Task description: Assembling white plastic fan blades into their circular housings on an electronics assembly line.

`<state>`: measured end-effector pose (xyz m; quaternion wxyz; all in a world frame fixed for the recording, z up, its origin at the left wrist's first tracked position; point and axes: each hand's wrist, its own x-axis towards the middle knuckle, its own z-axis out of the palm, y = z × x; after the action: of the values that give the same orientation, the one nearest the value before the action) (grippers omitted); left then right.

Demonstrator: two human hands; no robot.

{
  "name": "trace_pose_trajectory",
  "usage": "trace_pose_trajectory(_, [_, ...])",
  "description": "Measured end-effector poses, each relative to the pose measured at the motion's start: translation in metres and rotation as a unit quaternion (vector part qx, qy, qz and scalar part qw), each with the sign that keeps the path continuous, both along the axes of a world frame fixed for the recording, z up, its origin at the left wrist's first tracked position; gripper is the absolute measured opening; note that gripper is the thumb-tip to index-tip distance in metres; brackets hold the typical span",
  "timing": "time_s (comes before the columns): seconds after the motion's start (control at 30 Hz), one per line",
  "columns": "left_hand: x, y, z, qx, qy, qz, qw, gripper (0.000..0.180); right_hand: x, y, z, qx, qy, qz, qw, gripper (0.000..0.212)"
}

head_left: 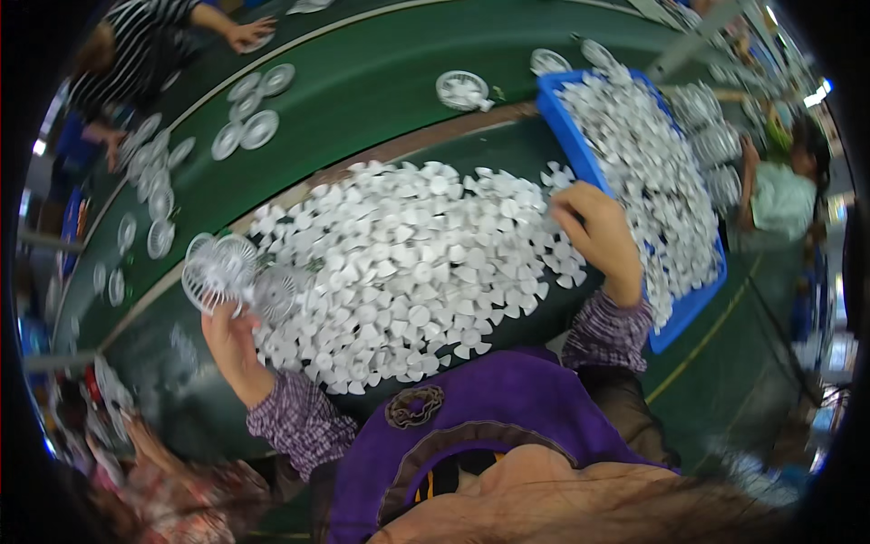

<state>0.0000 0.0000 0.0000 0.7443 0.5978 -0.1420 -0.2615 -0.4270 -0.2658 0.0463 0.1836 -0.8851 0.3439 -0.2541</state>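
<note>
A heap of small white three-bladed fan blades (408,272) covers the green work surface in front of me. At the heap's left end my left hand (231,340) is closed on the lower edge of a white round fan guard (204,263). Another round ribbed guard (275,292) rests against the heap beside those fingers. My right hand (598,228) reaches over the heap's right end, fingers bent down and pinched together near loose blades. Whatever lies between its fingertips is hidden and blurred.
A blue tray (594,163) full of fan blades stands at the right. Beyond the heap runs a green conveyor belt (362,118) carrying round white guards (260,130). Co-workers sit at the far left (136,54), lower left (172,480) and right (784,195).
</note>
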Motion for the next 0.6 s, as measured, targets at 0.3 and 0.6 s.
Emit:
trace_pose_trajectory(0.3, [-0.072,-0.051,0.009,-0.078,0.14,-0.099,0.982,0.031,-0.034,-0.061,-0.088,-0.024,-0.004,-0.172,0.985,0.03])
trace_pose_trajectory(0.6, [-0.117,-0.094,-0.005,-0.06,0.173,-0.177,0.967,0.027,-0.005,-0.084,-0.113,-0.193,0.063,-0.106,0.973,0.015])
